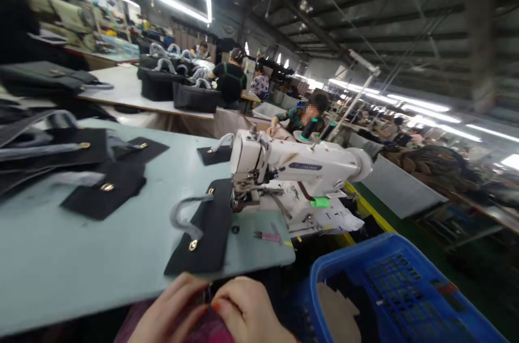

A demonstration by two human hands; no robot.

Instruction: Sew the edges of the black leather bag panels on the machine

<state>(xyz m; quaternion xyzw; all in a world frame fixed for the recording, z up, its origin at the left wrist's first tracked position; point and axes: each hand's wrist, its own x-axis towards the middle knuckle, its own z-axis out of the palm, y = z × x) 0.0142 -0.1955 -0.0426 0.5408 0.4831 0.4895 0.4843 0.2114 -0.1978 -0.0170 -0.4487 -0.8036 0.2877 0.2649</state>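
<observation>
Both my hands are low at the bottom edge, below the table's front edge. My left hand (172, 310) and my right hand (247, 310) are curled and meet over a dark reddish cloth (211, 329) in my lap, pinching something small I cannot make out. On the pale green table (81, 256) just beyond them lies a black bag panel (205, 235) with a grey handle and gold clasp, its far end under the white sewing machine (292, 175).
More black panels with gold clasps (105, 189) lie at the left. A blue plastic crate (389, 294) stands at the lower right. Pink snips (267, 236) lie by the machine. Finished black bags (194, 97) sit on a far table, with other workers seated beyond.
</observation>
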